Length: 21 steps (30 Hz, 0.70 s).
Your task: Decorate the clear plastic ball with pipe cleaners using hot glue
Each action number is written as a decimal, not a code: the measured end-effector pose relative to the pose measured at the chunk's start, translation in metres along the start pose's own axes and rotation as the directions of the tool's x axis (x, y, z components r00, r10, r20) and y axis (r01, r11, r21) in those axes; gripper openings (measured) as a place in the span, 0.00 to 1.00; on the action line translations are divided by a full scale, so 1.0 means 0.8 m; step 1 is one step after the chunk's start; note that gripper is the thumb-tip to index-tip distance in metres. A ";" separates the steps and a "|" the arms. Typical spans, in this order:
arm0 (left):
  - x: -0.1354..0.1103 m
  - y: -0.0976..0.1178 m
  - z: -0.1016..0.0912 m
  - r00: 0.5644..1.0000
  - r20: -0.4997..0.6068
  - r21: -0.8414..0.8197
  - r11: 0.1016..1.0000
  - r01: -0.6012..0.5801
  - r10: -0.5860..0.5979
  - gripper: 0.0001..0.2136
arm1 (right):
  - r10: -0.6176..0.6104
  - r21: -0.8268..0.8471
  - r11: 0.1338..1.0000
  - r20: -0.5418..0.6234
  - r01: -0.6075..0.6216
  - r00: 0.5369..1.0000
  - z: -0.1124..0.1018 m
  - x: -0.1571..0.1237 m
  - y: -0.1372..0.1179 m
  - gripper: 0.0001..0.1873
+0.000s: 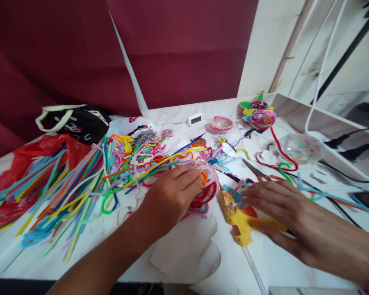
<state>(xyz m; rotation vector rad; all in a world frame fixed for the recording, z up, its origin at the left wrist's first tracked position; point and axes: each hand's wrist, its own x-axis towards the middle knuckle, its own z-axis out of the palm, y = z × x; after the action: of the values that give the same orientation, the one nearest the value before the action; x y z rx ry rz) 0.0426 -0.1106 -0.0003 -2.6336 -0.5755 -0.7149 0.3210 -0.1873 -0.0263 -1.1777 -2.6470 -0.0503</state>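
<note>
My left hand [174, 196] is closed, its fingertips on a round, clear plastic piece [209, 192] trimmed with red, pink and purple pipe cleaners. A small orange pipe-cleaner coil [204, 178] shows at those fingertips. My right hand [290, 217] is open around the handle end of a yellow hot glue gun [241, 221], long fingers stretched above it and the thumb below. A clear glue stick [253, 266] sticks out of the gun's back end, towards me. Scissors [256, 170] lie just beyond the right fingers.
Loose pipe cleaners [80, 184] cover the left side, some on a red plastic bag [46, 147]. Behind stand a black bag [76, 123], a small digital timer [194, 119], a clear bowl [221, 124] and a pipe-cleaner figure [260, 114]. Cables [338, 200] run along the right.
</note>
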 end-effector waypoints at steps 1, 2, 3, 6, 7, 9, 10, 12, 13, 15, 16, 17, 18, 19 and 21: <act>0.000 0.000 0.000 1.000 0.004 0.000 1.000 0.006 -0.006 0.09 | -0.005 -0.014 1.000 -0.020 0.004 1.000 -0.001 -0.002 -0.002 0.18; 0.000 0.000 0.000 1.000 0.008 0.001 1.000 0.007 -0.007 0.09 | -0.009 -0.027 1.000 -0.045 0.007 0.999 -0.003 -0.003 -0.004 0.18; 0.000 0.000 -0.001 1.000 0.013 0.002 1.000 0.007 -0.007 0.09 | -0.012 -0.038 0.999 -0.070 0.009 0.997 -0.004 -0.005 -0.006 0.18; -0.001 0.000 -0.001 1.000 0.025 0.004 1.000 0.000 -0.001 0.10 | -0.010 -0.065 0.998 -0.137 0.001 0.990 -0.007 -0.011 -0.015 0.17; -0.001 0.000 -0.001 1.000 0.023 0.005 1.000 -0.001 0.001 0.09 | 0.001 -0.067 0.998 -0.145 -0.011 0.989 -0.006 -0.013 -0.017 0.17; -0.002 0.000 0.000 1.000 0.020 0.010 1.000 -0.003 0.002 0.09 | 0.035 -0.068 0.997 -0.126 -0.044 0.991 0.000 -0.017 -0.020 0.16; -0.002 0.000 0.000 1.000 0.019 0.014 1.000 -0.007 0.007 0.10 | 0.050 -0.073 0.996 -0.104 -0.057 0.993 0.005 -0.018 -0.021 0.17; -0.002 0.000 0.000 1.000 0.022 0.021 1.000 -0.015 0.014 0.10 | 0.050 -0.102 0.993 -0.059 -0.056 0.997 0.015 -0.019 -0.021 0.18; -0.002 0.000 0.001 1.000 0.025 0.024 1.000 -0.018 0.017 0.10 | 0.039 -0.123 0.991 -0.048 -0.045 0.998 0.020 -0.018 -0.021 0.18; -0.001 0.000 0.001 0.999 0.026 0.031 0.999 -0.025 0.024 0.10 | 0.015 -0.171 0.985 -0.052 -0.023 0.999 0.027 -0.015 -0.021 0.19; -0.001 0.001 0.000 0.999 0.026 0.035 0.999 -0.027 0.026 0.10 | 0.003 -0.196 0.980 -0.061 -0.015 0.998 0.029 -0.013 -0.021 0.20; 0.000 0.001 0.000 0.999 0.026 0.036 0.999 -0.029 0.028 0.10 | -0.008 -0.217 0.976 -0.072 -0.008 0.997 0.031 -0.010 -0.021 0.20; 0.000 0.001 0.000 0.999 0.024 0.035 0.999 -0.031 0.030 0.10 | -0.017 -0.229 0.973 -0.078 -0.001 0.997 0.032 -0.007 -0.021 0.20; 0.001 0.002 0.000 0.999 0.021 0.033 0.999 -0.031 0.030 0.10 | -0.027 -0.231 0.973 -0.081 0.008 0.996 0.033 -0.004 -0.021 0.20; 0.001 0.002 -0.001 0.999 0.023 0.030 0.999 -0.031 0.030 0.10 | -0.035 -0.208 0.978 -0.077 0.019 0.996 0.036 0.000 -0.020 0.20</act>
<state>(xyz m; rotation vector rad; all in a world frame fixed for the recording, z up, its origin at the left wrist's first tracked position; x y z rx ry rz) 0.0438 -0.1117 0.0003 -2.6203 -0.5467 -0.6631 0.3033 -0.1943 -0.0533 -1.1734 -2.6362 -0.3790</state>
